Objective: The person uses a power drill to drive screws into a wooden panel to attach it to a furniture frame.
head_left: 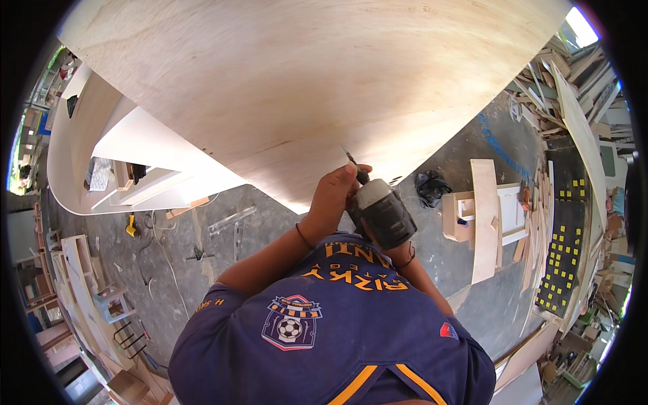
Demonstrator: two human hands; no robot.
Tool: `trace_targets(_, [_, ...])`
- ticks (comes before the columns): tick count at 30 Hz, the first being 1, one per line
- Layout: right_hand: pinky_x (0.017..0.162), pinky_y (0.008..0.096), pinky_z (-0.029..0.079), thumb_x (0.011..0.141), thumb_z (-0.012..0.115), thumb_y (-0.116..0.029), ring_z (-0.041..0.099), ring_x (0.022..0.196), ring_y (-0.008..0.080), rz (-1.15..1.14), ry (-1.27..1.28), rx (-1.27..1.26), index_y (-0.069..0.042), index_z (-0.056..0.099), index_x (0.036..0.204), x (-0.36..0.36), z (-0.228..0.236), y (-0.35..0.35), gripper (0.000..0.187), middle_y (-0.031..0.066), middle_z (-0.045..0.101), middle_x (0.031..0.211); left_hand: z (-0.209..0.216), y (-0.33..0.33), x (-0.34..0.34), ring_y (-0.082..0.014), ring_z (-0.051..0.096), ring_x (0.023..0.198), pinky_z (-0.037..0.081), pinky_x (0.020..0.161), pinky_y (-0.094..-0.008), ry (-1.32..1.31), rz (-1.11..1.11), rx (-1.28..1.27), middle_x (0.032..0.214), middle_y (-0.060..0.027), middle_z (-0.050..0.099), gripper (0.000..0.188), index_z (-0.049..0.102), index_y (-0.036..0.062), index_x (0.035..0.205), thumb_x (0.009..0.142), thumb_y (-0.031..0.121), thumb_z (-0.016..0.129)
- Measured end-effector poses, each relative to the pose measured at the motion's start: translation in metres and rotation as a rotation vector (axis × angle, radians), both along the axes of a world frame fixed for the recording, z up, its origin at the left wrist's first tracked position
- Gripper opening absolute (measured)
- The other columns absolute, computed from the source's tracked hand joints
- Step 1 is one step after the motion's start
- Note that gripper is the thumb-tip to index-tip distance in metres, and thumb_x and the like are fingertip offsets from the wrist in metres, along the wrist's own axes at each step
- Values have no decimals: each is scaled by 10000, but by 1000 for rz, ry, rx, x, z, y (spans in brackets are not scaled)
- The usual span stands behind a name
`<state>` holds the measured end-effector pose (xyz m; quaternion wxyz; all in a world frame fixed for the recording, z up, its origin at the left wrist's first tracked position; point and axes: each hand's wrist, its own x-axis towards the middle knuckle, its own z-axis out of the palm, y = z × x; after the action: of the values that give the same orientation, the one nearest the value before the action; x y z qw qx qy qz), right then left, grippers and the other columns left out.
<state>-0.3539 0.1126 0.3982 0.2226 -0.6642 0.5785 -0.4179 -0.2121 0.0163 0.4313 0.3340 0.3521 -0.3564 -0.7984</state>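
Observation:
A dark power drill with a pale grey front section [386, 214] is held in front of my chest, its thin bit [348, 156] pointing up and away to the left. The bit's tip is close to the pale plywood panel [304, 101]; I cannot tell if they touch. My left hand [331, 199] is closed at the drill's front end, thumb and fingers around the base of the bit. Behind the drill body, my right hand [399, 251] is mostly hidden; its wrist lies under the drill and the hand grips it from below.
A white curved panel structure [142, 158] stands left. A yellow tool [131, 225] and cords lie on the grey floor [223, 260]. At right are a black plastic bag [432, 187], a wooden frame [459, 216], a leaning board [483, 223] and piled scrap wood [587, 74].

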Motion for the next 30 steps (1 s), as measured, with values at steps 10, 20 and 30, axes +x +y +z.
trace_targets(10, [813, 308, 472, 698, 731, -195, 610, 940, 214, -11, -344, 107, -24, 440, 1237, 3, 33, 23, 636, 104, 602, 1057, 37, 21, -11, -97, 544, 673, 442, 613, -230, -18, -54, -300, 750, -51, 602, 390, 586, -1, 834, 943, 353, 465])
trace_targets(20, [860, 304, 448, 646, 754, -187, 589, 992, 218, -176, -392, 48, -10, 456, 1228, 2, 38, 75, 678, 116, 585, 1113, 33, 49, -30, -44, 365, 509, 282, 460, -213, 61, -29, -232, 565, 35, 428, 449, 603, -10, 822, 953, 386, 437])
trace_targets(30, [853, 320, 451, 643, 706, -170, 596, 949, 234, -334, -604, 60, -8, 539, 1149, -3, 40, 182, 557, 114, 604, 1074, -29, 83, -30, -61, 344, 519, 308, 459, -206, 264, -343, 708, 657, 20, 385, 254, 472, 29, 1145, 915, 125, 424])
